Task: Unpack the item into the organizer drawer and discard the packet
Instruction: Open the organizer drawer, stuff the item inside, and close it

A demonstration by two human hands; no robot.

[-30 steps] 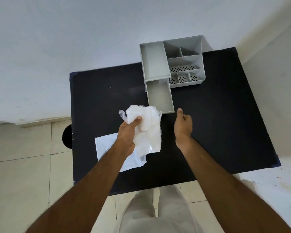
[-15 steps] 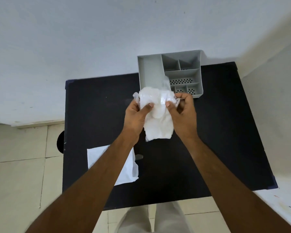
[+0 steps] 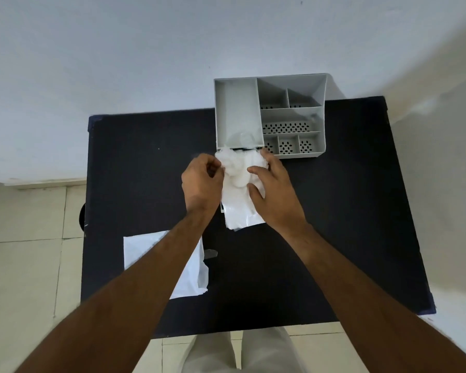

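Observation:
A clear plastic packet point(image 3: 241, 211) stuffed with white cotton-like filling point(image 3: 237, 168) is held between both hands just in front of the grey organizer point(image 3: 293, 92). My left hand point(image 3: 202, 181) pinches the packet's left upper edge. My right hand point(image 3: 275, 189) grips its right side, fingers spread over the filling. The white stuff bulges out of the packet's top, right at the organizer's front edge. The pulled-out drawer is hidden under my hands and the packet. The organizer's tall left compartment point(image 3: 237, 109) is open on top.
A black table point(image 3: 347, 211) stands against a white wall, with tiled floor to the left. A flat white plastic bag point(image 3: 191, 270) lies on the table's near left, partly under my left forearm. The organizer's small perforated compartments point(image 3: 288, 127) sit at the right.
Both hands carried the packet forward to the organizer's front. My right hand, free a second ago, now grips the packet, and more white filling shows at its top.

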